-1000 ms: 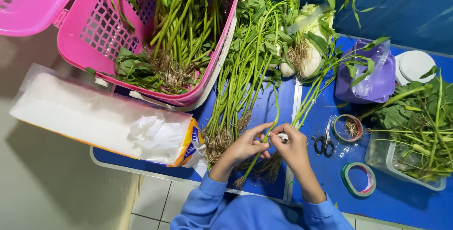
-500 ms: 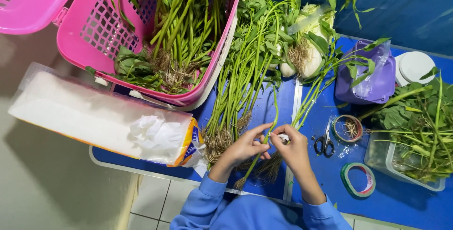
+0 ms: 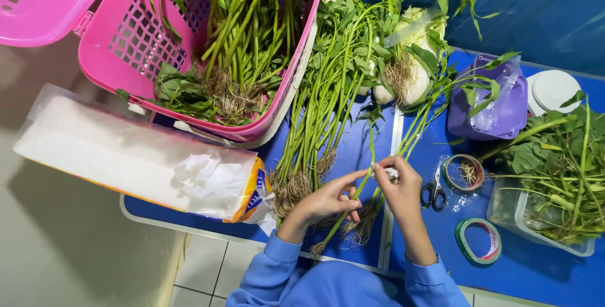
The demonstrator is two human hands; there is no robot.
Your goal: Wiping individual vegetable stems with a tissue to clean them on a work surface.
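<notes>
near the front edge of the surface (image 3: 535,275), left hand (image 3: 324,201) and right hand (image 3: 403,190) both pinch a green stalk (image 3: 353,203); it looks light, bendy, best held low near the roots.

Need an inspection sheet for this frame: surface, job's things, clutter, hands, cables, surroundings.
Surface: blue table, tiled floor below.
Job's things: green stems with roots, held across both hands; loose bundle beside them.
Clutter: pink basket of greens, tissue pack, scissors, tape roll, purple tub, clear tub of greens, cabbage.
Hands: left hand grips the stems; right hand pinches something small and white at them.
Cables: nothing seen.
Surroundings: blue wall.
</notes>
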